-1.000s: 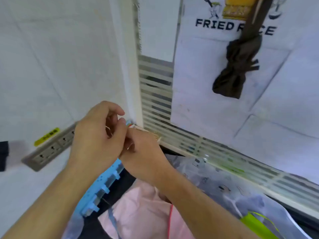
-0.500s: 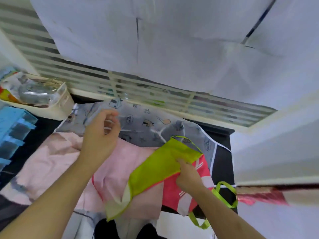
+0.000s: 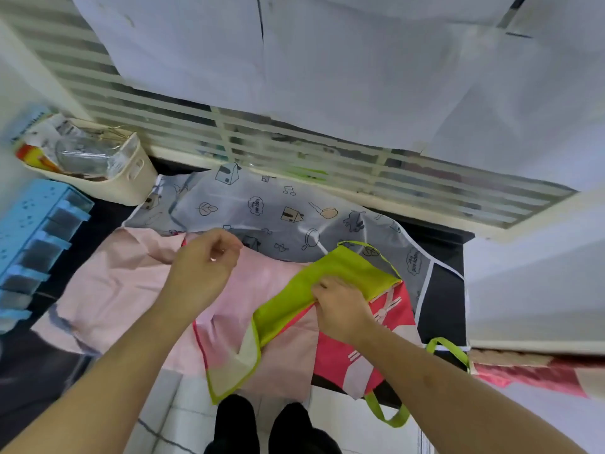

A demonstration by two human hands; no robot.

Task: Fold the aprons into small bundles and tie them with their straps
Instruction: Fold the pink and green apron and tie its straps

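both hands work over the pile at the counter's front edge. right hand (image 3: 340,306) has its fingers curled down onto the green apron (image 3: 327,290), pinching a fold of it at about the middle of its long side, likely to pin the cloth so it does not slide off while the folding starts. left hand (image 3: 203,270) hovers above the pink apron (image 3: 124,290) at about ten o'clock from the right hand, fingers loosely curled; something small glints between finger and thumb, but whether it is grasping anything cannot be told.

the green apron lies as a slanted band, high end at two o'clock, low corner hanging past the counter edge at seven o'clock. its green strap (image 3: 451,352) loops free off the edge at four o'clock, left loose, probably because it is needed last for tying. under it sits a red apron (image 3: 360,355) with white print, partly draped over the front; no apron looks bundled yet.

beyond, at twelve o'clock, a grey printed apron (image 3: 278,208) is spread flat against the striped window ledge. farther out at ten o'clock stand a cream basket (image 3: 131,185) with packets in it and a blue drawer unit (image 3: 29,231) at nine o'clock, both clear of the cloth.
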